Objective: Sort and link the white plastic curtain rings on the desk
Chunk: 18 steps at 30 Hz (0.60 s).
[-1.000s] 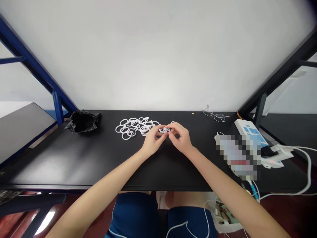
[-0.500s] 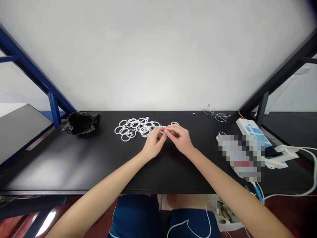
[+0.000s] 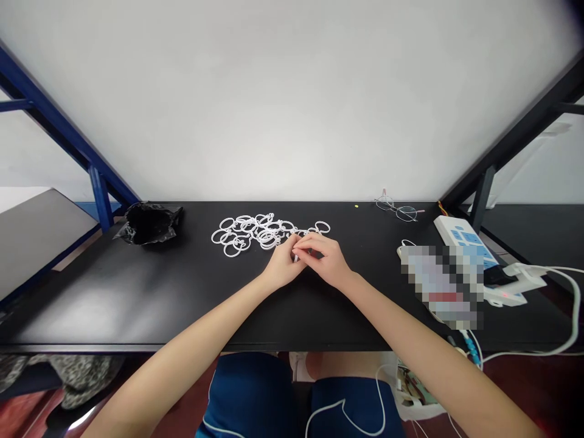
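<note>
Over the black tabletop my left hand (image 3: 283, 265) and my right hand (image 3: 327, 260) meet, fingertips touching. A small white piece (image 3: 296, 258) shows between the left thumb and fingers; most of it is covered. The right thumb and fingers are pinched together against the left fingertips, and what they hold is hidden. Just beyond and to the left lies a loose pile of thin white plastic rings (image 3: 232, 249) with small knobs or eyelets. Another white ring (image 3: 322, 227) lies behind the right hand, beside more white pieces partly covered by the fingers.
At the back left stands a crumpled black plastic bag (image 3: 150, 226), its mouth open. Eyeglasses (image 3: 396, 210) and a tiny yellow bit (image 3: 356, 206) lie near the wall. To the right are a blurred-out phone (image 3: 440, 289), a white power strip (image 3: 465, 240) and white cables (image 3: 575, 304).
Both hands have drawn slightly nearer to me, with the right fingers shifting left over the left fingertips. More of the white rings behind the hands now shows.
</note>
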### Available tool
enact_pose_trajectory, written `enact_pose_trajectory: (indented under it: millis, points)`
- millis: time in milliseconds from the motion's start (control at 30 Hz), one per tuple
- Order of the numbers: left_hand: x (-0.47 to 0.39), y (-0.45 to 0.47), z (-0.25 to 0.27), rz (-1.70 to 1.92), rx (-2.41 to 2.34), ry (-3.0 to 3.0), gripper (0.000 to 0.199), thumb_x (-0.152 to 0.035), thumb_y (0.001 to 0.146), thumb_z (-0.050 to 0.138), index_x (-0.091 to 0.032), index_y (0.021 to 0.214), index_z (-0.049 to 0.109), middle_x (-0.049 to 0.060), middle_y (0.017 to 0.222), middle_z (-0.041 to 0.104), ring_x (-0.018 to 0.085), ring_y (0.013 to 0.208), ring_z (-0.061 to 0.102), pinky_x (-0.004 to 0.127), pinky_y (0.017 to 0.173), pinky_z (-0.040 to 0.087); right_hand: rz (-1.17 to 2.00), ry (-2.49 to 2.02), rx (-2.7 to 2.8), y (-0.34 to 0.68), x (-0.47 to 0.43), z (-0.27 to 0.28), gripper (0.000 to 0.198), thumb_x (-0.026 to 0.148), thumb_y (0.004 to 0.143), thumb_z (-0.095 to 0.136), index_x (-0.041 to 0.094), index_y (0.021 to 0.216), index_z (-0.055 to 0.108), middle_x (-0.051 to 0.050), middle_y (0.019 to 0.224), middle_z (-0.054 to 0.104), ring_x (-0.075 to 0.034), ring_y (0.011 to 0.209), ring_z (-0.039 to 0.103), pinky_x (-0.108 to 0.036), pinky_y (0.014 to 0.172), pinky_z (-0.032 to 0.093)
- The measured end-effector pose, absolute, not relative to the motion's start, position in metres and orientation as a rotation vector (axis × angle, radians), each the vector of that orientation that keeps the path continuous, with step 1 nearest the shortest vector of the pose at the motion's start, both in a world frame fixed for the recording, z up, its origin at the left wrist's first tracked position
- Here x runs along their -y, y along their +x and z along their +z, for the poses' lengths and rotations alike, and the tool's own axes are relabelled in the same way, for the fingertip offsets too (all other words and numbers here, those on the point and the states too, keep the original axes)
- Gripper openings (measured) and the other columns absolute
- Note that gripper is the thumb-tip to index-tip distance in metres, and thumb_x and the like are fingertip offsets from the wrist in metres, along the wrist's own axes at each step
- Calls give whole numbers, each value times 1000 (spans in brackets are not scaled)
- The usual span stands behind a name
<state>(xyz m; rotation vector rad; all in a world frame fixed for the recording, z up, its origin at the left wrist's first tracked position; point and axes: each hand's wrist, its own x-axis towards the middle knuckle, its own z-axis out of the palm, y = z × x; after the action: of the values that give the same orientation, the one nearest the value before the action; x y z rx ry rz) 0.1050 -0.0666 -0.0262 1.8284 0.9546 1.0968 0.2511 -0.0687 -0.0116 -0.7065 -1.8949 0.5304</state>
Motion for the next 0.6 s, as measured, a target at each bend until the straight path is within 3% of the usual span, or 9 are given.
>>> enact_pose_trajectory:
  millis: [200, 367, 600]
  points:
    - [69, 103, -21, 1033, -1038, 1927, 13, -10, 69, 51, -15, 76, 61, 0, 71, 64, 12, 63, 56, 22, 59, 42, 496, -761, 1925, 248, 73, -9, 14, 29, 89, 59, 21, 80, 64, -3, 81, 59, -14, 70, 56, -27, 58, 47]
    - [70, 102, -27, 1018, -1003, 2057, 15, -5, 61, 50, -15, 69, 57, -1, 65, 62, 10, 56, 54, 21, 55, 39, 475, -924, 2038, 250, 74, -10, 30, 39, 85, 64, 20, 71, 45, 2, 69, 48, -11, 59, 44, -25, 55, 39]
    - [65, 98, -27, 831, -938, 2106, 7, -11, 64, 49, -15, 59, 53, -3, 56, 54, 9, 53, 48, 20, 50, 34, 248, -845, 2201, 251, 72, -15, 45, 38, 96, 45, 20, 57, 35, 2, 55, 42, -12, 57, 41, -26, 57, 34]
